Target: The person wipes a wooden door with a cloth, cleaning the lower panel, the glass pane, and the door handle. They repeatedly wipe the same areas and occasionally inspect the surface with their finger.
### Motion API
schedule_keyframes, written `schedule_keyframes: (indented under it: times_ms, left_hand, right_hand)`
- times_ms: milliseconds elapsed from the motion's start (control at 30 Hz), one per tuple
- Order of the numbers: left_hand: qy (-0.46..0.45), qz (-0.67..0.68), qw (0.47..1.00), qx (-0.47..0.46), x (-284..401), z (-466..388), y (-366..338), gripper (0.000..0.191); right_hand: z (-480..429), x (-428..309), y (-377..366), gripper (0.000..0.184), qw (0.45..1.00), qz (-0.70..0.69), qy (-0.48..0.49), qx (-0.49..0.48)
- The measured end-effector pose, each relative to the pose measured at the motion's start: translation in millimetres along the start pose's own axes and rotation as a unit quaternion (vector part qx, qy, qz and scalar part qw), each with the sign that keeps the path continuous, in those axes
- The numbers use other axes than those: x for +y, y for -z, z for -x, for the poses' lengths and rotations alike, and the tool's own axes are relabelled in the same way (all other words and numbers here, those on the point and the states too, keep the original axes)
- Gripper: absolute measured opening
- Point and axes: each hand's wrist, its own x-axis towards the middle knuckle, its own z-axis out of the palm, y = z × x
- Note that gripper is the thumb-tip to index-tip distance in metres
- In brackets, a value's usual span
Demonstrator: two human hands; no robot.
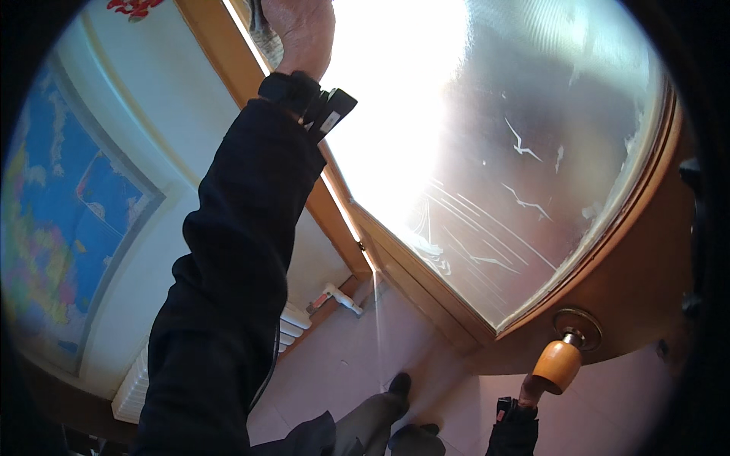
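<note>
At the top edge, my left hand (305, 28) is raised by the hinge side of a wooden door (419, 276), over the bright glare. Its fingers are cut off by the picture's edge. A greyish, cloth-like piece (267, 43) shows beside it; whether the hand grips it is unclear. The door's frosted glass pane (513, 188) bears white seagulls and a sailing ship. Low on the right, my right hand (531, 391) is at the wooden door knob (558, 365). The knob hides its fingers, so their grip cannot be made out. Both wrists carry black strapped devices.
A map-like poster (74, 228) hangs on the white wall at left. Below it are a white radiator (134, 382) and a pipe valve (342, 299). The wooden door jamb (336, 228) stands beside a bright gap. My shoes (401, 385) rest on the tiled floor (319, 365) near the door.
</note>
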Motion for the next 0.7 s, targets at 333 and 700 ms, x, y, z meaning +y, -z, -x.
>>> schedule_keyframes:
  times_ms: [333, 700]
  left_hand:
    - [0.195, 0.156, 0.968, -0.024, 13.1, 88.1, -2.9, 0.03]
    - [0.014, 0.056, 0.998, -0.022, 0.8, -1.6, -19.1, 0.032]
  right_hand:
    - [1.4, 8.0, 0.1, 0.042, 1.0, -0.004, -0.013, 0.008]
    - [-0.7, 8.9, -0.4, 0.041, 0.999, -0.001, -0.03, 0.012]
